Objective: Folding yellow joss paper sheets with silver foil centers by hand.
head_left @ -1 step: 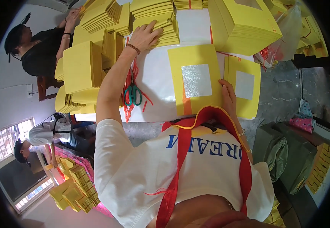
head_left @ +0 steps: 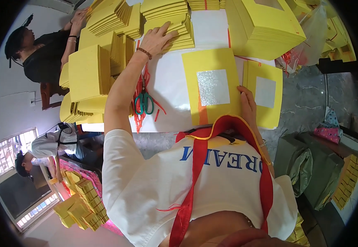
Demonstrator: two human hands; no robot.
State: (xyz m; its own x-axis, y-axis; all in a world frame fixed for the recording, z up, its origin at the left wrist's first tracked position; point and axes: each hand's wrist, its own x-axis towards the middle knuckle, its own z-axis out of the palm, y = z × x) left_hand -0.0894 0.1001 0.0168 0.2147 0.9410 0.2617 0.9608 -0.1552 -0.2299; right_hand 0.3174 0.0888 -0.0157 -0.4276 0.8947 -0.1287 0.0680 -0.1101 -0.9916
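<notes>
My left hand (head_left: 157,40) rests with fingers spread on a stack of folded yellow paper pieces (head_left: 183,38) toward the far side of the table. A flat yellow paper sheet (head_left: 210,61) with a shiny whitish square lies in front of me, an orange strip showing near its lower edge. At that sheet's right edge, my right hand (head_left: 248,106) has its fingers closed on the border; part of the hand is hidden by my apron. Just right of it lies a similar yellow piece (head_left: 274,103). Green-handled scissors (head_left: 144,103) lie on red strings left of the sheet.
Tall yellow stacks stand at left (head_left: 84,74) and at far right (head_left: 265,35). A clear plastic bag (head_left: 311,39) hangs beside the right stack. Across on the left, one person in black handles yellow pieces; another in white stands behind, near a pink-covered table with yellow bundles (head_left: 86,197).
</notes>
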